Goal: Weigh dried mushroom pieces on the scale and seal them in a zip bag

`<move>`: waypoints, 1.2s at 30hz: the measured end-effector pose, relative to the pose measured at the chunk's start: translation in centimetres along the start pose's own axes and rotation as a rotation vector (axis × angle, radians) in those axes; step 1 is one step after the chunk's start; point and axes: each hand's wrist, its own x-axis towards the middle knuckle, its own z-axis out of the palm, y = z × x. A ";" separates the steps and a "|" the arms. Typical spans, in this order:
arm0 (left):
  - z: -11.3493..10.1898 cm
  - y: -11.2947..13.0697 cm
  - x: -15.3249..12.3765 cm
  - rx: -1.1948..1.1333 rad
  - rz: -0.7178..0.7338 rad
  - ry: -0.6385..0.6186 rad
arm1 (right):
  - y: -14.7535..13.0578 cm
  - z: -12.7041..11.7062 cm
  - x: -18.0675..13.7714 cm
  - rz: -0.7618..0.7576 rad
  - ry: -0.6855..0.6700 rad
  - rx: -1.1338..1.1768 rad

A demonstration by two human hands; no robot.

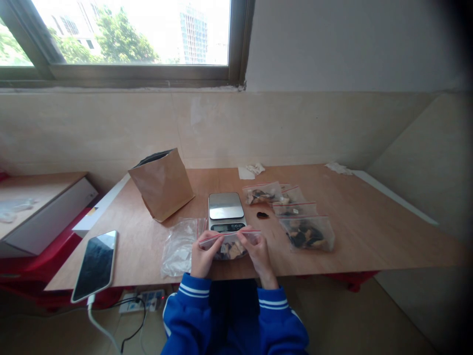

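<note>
Between my hands is a clear zip bag with a red seal strip, holding dark and tan dried pieces. My left hand pinches the left part of its top edge. Farther right along the same strip, my right hand grips with thumb and fingers. Just behind the bag stands a digital kitchen scale with a bare metal plate; its front is partly covered by my fingers. Beside my left hand lies a pile of clear zip bags. A single dark dried piece rests right of the scale.
Several filled zip bags lie on the right of the wooden table. A brown paper bag stands back left. A phone with a white cable is at the left front edge. Crumpled tissue sits by the wall.
</note>
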 end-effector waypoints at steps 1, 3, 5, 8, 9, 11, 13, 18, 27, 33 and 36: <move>0.0 0.0 0.0 -0.005 -0.008 -0.010 | -0.1 0.0 0.0 0.001 -0.010 0.002; -0.2 0.0 0.1 -0.007 -0.020 -0.029 | -0.3 -0.1 -0.1 0.017 -0.045 0.021; -0.4 0.0 0.1 -0.001 -0.021 -0.044 | -0.4 -0.1 -0.2 0.041 -0.097 0.049; -0.5 0.1 0.2 0.006 -0.022 -0.061 | -0.4 -0.1 -0.2 0.051 -0.156 0.062; -0.5 0.1 0.2 0.003 -0.022 -0.067 | -0.4 -0.1 -0.1 0.048 -0.162 0.057; -0.5 0.0 0.2 -0.004 -0.023 -0.078 | -0.3 0.0 -0.1 0.037 -0.156 0.045; -0.5 0.0 0.2 -0.009 -0.024 -0.081 | -0.2 0.1 -0.1 0.025 -0.141 0.031; -0.4 0.1 0.2 -0.012 -0.022 -0.071 | -0.3 0.3 0.0 0.004 -0.112 0.004; -0.6 0.2 0.1 -0.030 -0.020 -0.057 | -0.2 0.3 0.0 -0.010 -0.077 -0.003; -0.3 0.0 0.1 0.004 -0.006 -0.021 | -0.1 0.7 0.0 -0.021 -0.037 -0.001; -0.1 0.0 0.1 0.044 -0.001 0.022 | -0.1 0.8 -0.1 -0.002 -0.057 0.018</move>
